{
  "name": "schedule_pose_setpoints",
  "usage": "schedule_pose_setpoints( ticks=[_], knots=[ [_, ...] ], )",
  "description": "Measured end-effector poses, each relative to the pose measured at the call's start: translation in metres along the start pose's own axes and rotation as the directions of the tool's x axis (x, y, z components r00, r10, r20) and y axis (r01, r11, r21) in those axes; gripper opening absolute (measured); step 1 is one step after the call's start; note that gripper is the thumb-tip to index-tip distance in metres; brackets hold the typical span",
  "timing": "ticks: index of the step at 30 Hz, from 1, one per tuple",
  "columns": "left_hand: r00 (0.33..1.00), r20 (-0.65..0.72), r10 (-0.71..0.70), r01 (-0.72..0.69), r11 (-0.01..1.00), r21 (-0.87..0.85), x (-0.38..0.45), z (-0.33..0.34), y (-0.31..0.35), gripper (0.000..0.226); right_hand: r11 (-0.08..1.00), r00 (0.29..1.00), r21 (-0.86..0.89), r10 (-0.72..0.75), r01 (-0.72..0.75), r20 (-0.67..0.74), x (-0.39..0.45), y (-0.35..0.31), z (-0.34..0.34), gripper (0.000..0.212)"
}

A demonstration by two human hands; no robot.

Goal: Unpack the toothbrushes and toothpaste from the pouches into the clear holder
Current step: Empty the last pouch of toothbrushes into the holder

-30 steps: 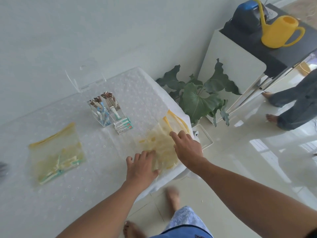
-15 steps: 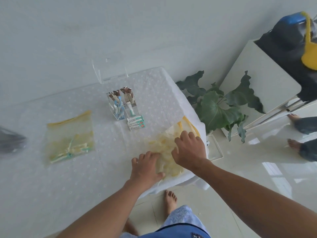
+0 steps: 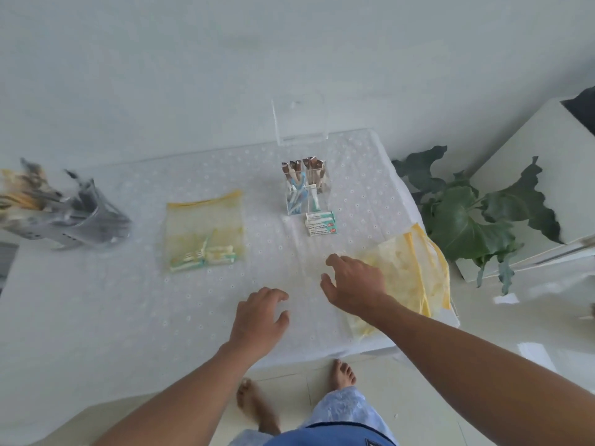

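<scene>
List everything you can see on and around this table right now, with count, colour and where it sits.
Clear acrylic holder: one, transparent, table centre-back, already holding toothbrushes.
Small toothpaste boxes: a small stack, count unclear, white and green, touching the holder's front.
Full yellow mesh pouch: one, yellow-trimmed, left of the holder, toothbrush items inside.
Flattened yellow pouches: a pile, count unclear, table's right edge.
Clear acrylic stand: one, transparent, against the wall behind the holder.
Grey basket: one, blurred, table's far left.
White eyelet tablecloth: one, covering the table.
Green leafy plant: one, right of the table.
Left hand: empty, above the cloth near the front edge.
Right hand: empty, beside the flattened pile.
</scene>
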State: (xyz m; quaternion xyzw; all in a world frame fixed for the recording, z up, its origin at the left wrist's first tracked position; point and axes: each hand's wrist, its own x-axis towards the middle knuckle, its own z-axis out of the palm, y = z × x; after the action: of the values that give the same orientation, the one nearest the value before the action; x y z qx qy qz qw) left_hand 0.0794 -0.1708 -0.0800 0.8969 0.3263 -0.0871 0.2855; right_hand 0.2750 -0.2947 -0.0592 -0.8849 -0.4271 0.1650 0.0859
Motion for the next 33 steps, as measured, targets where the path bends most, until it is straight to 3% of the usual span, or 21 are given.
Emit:
schedule_pose_setpoints(
  ticks=[12,25,29,33],
  knots=[
    [0.994,-0.033,-0.104,0.108,0.987,0.118,-0.019,-0.088,-0.161,0.035,0.997,0.99,0.003,0.074,-0.075,0.12,0.031,-0.123,0.041,0.046],
    [0.974,-0.079,-0.212,0.221,0.967,0.13,0.003,-0.123,-0.212,0.033,0.996,0.985,-0.043,0.09,-0.084,0.151,0.084,-0.164,0.04,0.047],
    [0.959,-0.095,-0.267,0.271,0.962,0.042,0.021,-0.13,-0.209,0.03,0.994,0.981,0.009,0.11,-0.112,0.163,0.108,-0.165,0.04,0.046],
    [0.912,-0.121,-0.391,0.358,0.905,-0.228,0.045,-0.135,-0.2,0.023,0.983,0.974,0.089,0.14,-0.158,0.177,0.131,-0.168,0.037,0.047]
  ],
)
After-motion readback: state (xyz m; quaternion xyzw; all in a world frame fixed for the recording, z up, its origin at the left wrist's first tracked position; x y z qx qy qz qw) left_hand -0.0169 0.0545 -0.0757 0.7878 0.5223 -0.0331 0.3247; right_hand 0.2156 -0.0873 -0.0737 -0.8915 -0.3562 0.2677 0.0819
